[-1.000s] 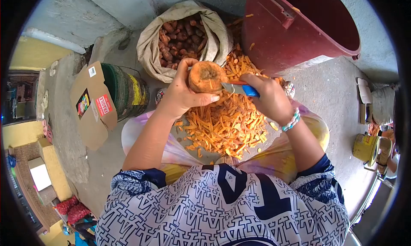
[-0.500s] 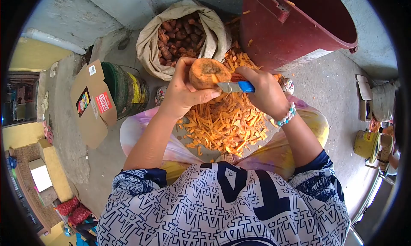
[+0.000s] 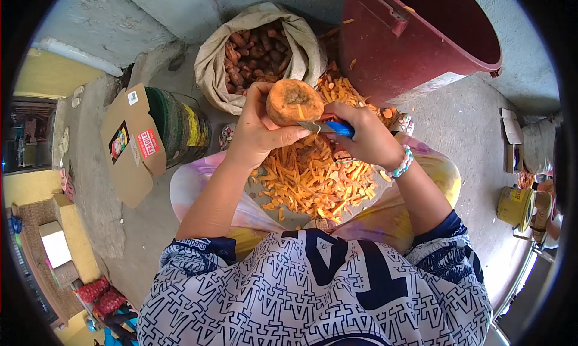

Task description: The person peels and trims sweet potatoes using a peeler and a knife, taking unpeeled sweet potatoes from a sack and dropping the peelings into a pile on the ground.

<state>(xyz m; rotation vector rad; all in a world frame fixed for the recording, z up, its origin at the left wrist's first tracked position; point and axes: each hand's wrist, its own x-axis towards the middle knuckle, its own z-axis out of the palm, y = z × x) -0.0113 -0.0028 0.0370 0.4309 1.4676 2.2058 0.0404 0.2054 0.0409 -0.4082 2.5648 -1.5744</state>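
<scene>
My left hand grips a large piece of orange-fleshed sweet potato, its cut face turned up with a darker, rough hollow in the middle. In my right hand is a knife with a blue handle; some red shows beside it. The blade lies at the lower edge of the sweet potato, close to my left thumb. Beneath both hands, a heap of orange strips covers the floor between my legs.
An open sack of brown tubers stands ahead, beside a big dark red bin. To the left are a green bucket and a cardboard flap. A yellow bucket stands at far right, near a partly visible person.
My right hand has shifted slightly left and down, and the knife has turned, showing red beside the blue handle. The sweet potato stays nearly in place in my left hand.
</scene>
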